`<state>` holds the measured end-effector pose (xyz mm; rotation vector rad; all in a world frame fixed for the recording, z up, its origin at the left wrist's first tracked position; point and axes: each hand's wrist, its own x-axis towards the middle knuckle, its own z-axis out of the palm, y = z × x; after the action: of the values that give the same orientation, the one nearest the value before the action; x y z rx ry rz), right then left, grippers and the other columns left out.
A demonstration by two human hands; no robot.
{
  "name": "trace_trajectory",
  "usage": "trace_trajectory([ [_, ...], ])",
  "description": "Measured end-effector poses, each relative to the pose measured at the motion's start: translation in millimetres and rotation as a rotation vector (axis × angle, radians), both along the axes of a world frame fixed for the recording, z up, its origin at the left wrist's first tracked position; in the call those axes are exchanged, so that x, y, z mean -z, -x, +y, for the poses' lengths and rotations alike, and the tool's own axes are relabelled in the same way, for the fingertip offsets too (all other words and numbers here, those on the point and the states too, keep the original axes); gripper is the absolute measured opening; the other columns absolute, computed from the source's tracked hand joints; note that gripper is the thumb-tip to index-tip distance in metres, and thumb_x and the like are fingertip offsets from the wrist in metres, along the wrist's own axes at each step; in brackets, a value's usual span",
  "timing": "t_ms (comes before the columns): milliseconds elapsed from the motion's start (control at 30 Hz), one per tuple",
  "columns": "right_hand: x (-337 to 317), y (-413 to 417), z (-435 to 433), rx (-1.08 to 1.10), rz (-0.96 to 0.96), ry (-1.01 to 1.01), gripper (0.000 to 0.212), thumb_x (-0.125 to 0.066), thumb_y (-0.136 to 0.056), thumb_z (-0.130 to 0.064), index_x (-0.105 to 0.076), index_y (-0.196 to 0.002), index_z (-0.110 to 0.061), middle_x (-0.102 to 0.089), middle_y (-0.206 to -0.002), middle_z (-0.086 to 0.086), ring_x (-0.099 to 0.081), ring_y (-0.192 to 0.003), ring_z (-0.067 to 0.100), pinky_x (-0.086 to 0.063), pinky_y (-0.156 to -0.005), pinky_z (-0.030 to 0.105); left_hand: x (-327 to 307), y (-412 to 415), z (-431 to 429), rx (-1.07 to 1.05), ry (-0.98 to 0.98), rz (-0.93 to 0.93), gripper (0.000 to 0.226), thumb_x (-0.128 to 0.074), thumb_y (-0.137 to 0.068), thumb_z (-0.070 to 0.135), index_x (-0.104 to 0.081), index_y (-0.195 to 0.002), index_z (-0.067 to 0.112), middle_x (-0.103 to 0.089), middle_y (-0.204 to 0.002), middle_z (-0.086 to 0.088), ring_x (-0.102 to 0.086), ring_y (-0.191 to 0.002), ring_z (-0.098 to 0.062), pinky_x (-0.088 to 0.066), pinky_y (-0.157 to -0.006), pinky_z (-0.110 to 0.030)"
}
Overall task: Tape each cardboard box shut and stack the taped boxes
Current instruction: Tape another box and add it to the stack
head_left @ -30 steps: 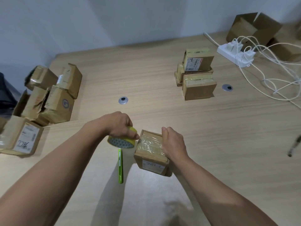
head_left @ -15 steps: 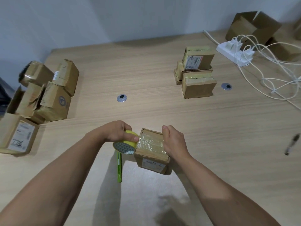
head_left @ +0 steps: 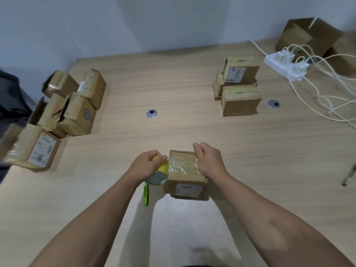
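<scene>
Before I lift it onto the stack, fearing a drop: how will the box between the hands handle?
The box looks squat and flat-sided, so it likely slides rather than rolls or tips. The crinkled clear tape on top may be slick; the bare cardboard sides probably grip better. Weight cannot be judged.

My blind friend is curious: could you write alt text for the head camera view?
A person's left hand holds a yellow tape roll at the left edge of a small cardboard box, while the right hand grips its right side. On the wooden table, taped boxes are stacked far right and loose boxes lie piled at left.
</scene>
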<state>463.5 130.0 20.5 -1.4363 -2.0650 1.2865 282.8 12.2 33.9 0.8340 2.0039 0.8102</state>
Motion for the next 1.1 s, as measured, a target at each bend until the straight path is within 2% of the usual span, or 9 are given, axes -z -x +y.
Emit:
trace_trajectory([
  [67,-7,1,-2,-0.029,-0.136,-0.071,0.045,-0.035,-0.107,-0.042,-0.046,-0.075,-0.013,-0.05,-0.078,0.0,-0.047,-0.077,0.023,-0.034,-0.062,0.034,2,-4,0,-0.023,0.013,0.158,0.033,-0.067,-0.087,0.05,-0.066,-0.077,0.018,-0.071,-0.087,-0.008,-0.064,-0.087,-0.027,-0.046,-0.074,-0.035],
  [200,-27,13,-12,-0.087,-0.367,-0.113,0.048,-0.026,-0.107,-0.051,-0.055,-0.123,-0.017,-0.048,-0.121,0.006,-0.042,-0.11,0.029,-0.036,-0.079,0.039,-4,-15,2,0.006,0.024,0.348,0.029,-0.064,-0.093,0.043,-0.063,-0.084,0.016,-0.068,-0.09,-0.008,-0.06,-0.088,-0.027,-0.044,-0.073,-0.035],
  [300,-32,24,-29,-0.145,-0.434,-0.03,0.056,-0.024,-0.102,-0.058,-0.055,-0.131,-0.022,-0.044,-0.133,0.005,-0.033,-0.126,0.032,-0.036,-0.087,0.047,-3,-28,3,0.025,0.007,0.435,0.027,-0.065,-0.092,0.041,-0.06,-0.083,0.016,-0.064,-0.082,-0.004,-0.057,-0.082,-0.024,-0.038,-0.067,-0.031],
  [400,-29,26,-37,-0.143,-0.498,-0.054,0.062,-0.025,-0.099,-0.064,-0.059,-0.129,-0.022,-0.047,-0.13,0.004,-0.031,-0.125,0.03,-0.037,-0.086,0.047,-2,-31,2,-0.019,-0.048,0.392,0.025,-0.067,-0.09,0.038,-0.06,-0.081,0.015,-0.063,-0.078,0.0,-0.055,-0.078,-0.02,-0.037,-0.065,-0.031],
  [667,-22,26,-26,-0.087,-0.438,-0.093,0.059,-0.036,-0.099,-0.067,-0.066,-0.108,-0.018,-0.05,-0.122,0.003,-0.039,-0.121,0.027,-0.046,-0.089,0.045,-12,-9,-13,-0.098,-0.201,-0.121,0.017,-0.057,-0.072,0.034,-0.067,-0.074,0.021,-0.065,-0.077,0.011,-0.056,-0.081,-0.014,-0.041,-0.076,-0.033],
  [800,-19,25,-20,0.037,-0.149,-0.108,0.044,-0.05,-0.102,-0.047,-0.048,-0.069,-0.018,-0.043,-0.089,-0.001,-0.048,-0.092,0.025,-0.031,-0.07,0.032,-12,6,-24,0.001,-0.203,-0.172,0.012,-0.056,-0.072,0.028,-0.066,-0.07,0.023,-0.062,-0.075,0.007,-0.053,-0.075,-0.014,-0.04,-0.072,-0.032],
  [867,-15,24,-16,0.049,-0.037,-0.134,0.045,-0.055,-0.102,-0.036,-0.039,-0.064,-0.018,-0.041,-0.082,0.0,-0.048,-0.082,0.027,-0.028,-0.067,0.032,-12,10,-27,0.016,-0.21,-0.17,0.013,-0.057,-0.071,0.029,-0.065,-0.065,0.022,-0.059,-0.069,0.007,-0.052,-0.068,-0.01,-0.039,-0.067,-0.029],
  [1033,-9,26,-15,-0.105,-0.226,-0.177,0.038,-0.045,-0.103,-0.051,-0.059,-0.093,-0.017,-0.051,-0.101,0.002,-0.051,-0.096,0.026,-0.041,-0.073,0.036,-14,-3,-17,0.06,-0.214,-0.08,0.025,-0.059,-0.073,0.031,-0.06,-0.068,0.006,-0.055,-0.062,0.003,-0.049,-0.059,-0.01,-0.038,-0.062,-0.029],
  [1100,-9,22,-8,-0.092,-0.271,-0.143,0.049,-0.036,-0.106,-0.051,-0.058,-0.08,-0.016,-0.054,-0.091,0.002,-0.053,-0.092,0.027,-0.039,-0.071,0.036,-15,-6,-13,0.035,-0.233,-0.087,0.028,-0.06,-0.074,0.033,-0.061,-0.068,0.006,-0.054,-0.062,0.002,-0.048,-0.059,-0.01,-0.038,-0.062,-0.029],
])
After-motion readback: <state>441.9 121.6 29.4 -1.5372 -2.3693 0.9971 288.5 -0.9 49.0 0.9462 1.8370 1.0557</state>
